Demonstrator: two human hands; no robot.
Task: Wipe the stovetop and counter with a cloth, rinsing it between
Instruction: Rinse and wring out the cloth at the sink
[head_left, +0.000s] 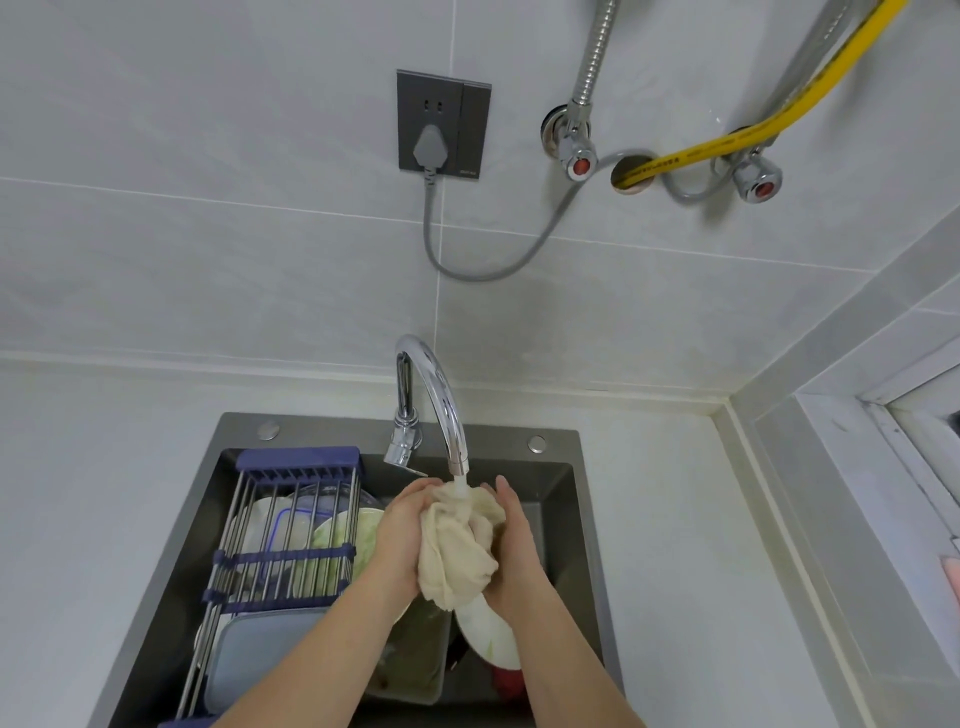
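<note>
A cream cloth is bunched up under the chrome faucet, and water runs from the spout onto its top. My left hand grips the cloth from the left side. My right hand holds it from the right, fingers pointing up along the cloth. Both hands are over the dark sink. The white counter lies to the right of the sink. No stovetop is in view.
A blue and metal drying rack spans the sink's left half, with bowls and containers under it. Dishes and a white plate sit in the basin below my hands. A wall outlet, valves and a yellow hose hang above.
</note>
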